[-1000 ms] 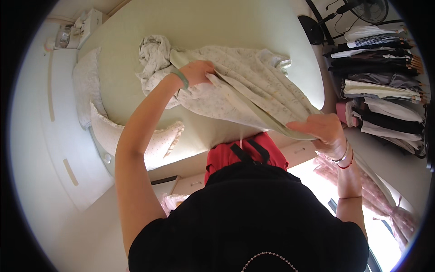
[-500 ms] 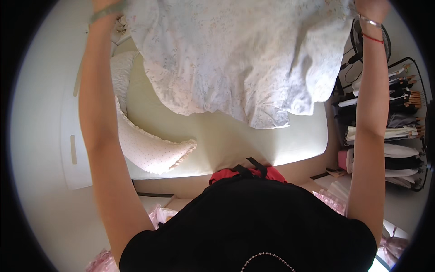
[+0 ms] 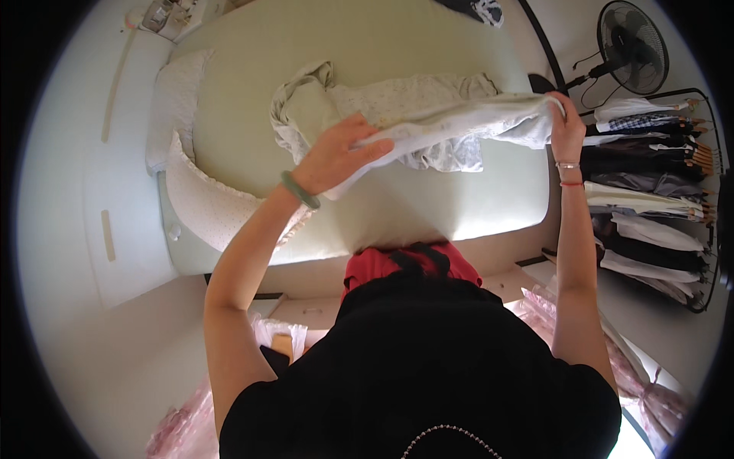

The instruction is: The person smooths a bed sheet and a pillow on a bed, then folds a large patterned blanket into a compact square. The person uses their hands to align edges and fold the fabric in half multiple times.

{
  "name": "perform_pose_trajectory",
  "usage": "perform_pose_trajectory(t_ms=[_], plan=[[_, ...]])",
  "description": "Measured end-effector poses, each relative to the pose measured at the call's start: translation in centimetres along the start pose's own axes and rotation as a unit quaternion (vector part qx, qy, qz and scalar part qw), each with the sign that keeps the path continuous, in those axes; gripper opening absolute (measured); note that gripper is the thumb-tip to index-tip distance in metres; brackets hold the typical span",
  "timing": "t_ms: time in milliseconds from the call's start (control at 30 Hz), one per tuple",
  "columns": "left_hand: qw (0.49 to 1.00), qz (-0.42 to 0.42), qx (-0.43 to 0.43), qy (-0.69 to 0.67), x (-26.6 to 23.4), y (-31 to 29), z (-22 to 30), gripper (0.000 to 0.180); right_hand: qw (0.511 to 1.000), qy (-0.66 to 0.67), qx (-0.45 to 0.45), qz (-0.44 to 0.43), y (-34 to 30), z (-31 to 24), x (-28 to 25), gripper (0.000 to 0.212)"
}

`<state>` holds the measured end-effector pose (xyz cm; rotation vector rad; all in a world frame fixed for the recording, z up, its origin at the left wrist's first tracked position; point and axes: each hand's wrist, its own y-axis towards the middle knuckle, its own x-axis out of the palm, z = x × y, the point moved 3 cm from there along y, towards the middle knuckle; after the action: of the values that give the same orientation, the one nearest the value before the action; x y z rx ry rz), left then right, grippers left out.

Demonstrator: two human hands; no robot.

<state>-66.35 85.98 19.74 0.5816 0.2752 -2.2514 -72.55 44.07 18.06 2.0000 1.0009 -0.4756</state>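
A pale floral bed cover (image 3: pixel 451 126) is stretched between my hands above the bed, its lower part crumpled on the mattress. At its left end, my left hand (image 3: pixel 344 155), with a green bangle at the wrist, is closed on the upper edge, thumb on the near side. My right hand (image 3: pixel 566 130) grips the other end near the bed's right side, fingers wrapped over the corner. Light green sheeting covers the bed (image 3: pixel 367 222). Left of the cover lie a curved, frilled pillow (image 3: pixel 218 203) and a white pillow (image 3: pixel 177 107).
On the right stand a black fan (image 3: pixel 631 47) and a rack of hanging clothes (image 3: pixel 650 199). A dark patterned item (image 3: pixel 478 9) lies at the bed's far edge. Small items sit on a shelf (image 3: pixel 187 19) at the far left. Pink curtains (image 3: pixel 187 428) hang behind me.
My hands have come down and closer together from high up and wide apart. The spread cover has dropped and bunched on the bed, uncovering the far part of the mattress.
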Motion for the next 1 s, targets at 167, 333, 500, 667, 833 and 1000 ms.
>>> perform_pose_trajectory(t_ms=[167,333,500,667,833,1000], plan=[[0.995,0.085,-0.006,0.054,4.4,-0.4,-3.0,0.018,0.991,-0.001,0.063,-0.115,-6.8,5.2,1.1,0.024],[0.987,0.136,0.038,0.08,7.3,1.0,-2.5,0.013,0.983,-0.006,-0.072,-0.168,-9.3,0.8,5.3,0.033],[0.979,0.099,0.101,0.146,8.7,2.3,-0.5,0.018,0.955,0.129,-0.139,-0.23,-10.1,-13.7,8.8,0.067],[0.971,0.091,0.14,0.171,9.0,2.1,-0.1,0.025,0.94,0.086,-0.121,-0.308,-10.1,-11.9,10.7,0.057],[0.97,0.082,0.146,0.174,9.0,0.9,-0.8,0.028,0.92,0.233,-0.094,-0.301,-10.6,-12.2,10.9,0.042],[0.972,0.091,0.151,0.153,8.4,0.3,-1.4,0.028,0.9,0.282,0.09,-0.32,-11.8,-10.9,10.1,0.029]])
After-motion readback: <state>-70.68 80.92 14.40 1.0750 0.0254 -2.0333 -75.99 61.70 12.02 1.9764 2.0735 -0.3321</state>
